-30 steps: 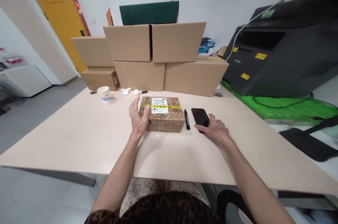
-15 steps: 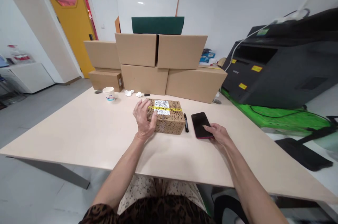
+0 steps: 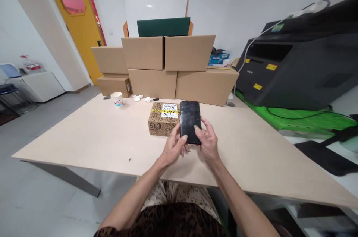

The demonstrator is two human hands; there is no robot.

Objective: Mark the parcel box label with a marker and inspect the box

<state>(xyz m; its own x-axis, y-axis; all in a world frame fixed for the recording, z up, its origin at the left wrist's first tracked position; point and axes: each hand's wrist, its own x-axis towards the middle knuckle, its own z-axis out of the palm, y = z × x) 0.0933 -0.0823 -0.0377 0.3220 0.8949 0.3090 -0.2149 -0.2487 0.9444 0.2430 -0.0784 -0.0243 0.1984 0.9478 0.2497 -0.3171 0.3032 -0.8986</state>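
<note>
A black smartphone (image 3: 190, 120) with a dark screen is held up over the table by both hands. My left hand (image 3: 173, 147) grips its lower left side, thumb on the front. My right hand (image 3: 207, 141) is closed round the lower right side, its thumb lying on the screen. Behind the phone sits a small cardboard box (image 3: 162, 127), speckled with black marks, with a white label (image 3: 169, 110) and a yellow strip across its top. The phone covers the box's right end. The black marker is hidden from view.
The pale table (image 3: 97, 136) carries a paper cup (image 3: 117, 99), crumpled tissues (image 3: 137, 97) and a small black cap (image 3: 156, 99). Stacked cardboard boxes (image 3: 152, 83) line the back, a green box (image 3: 163, 27) on top. A large dark printer (image 3: 279, 69) stands at right.
My left hand has left the cardboard box and taken hold of the phone. My right hand has lifted the phone off the table and brought it left, in front of the box.
</note>
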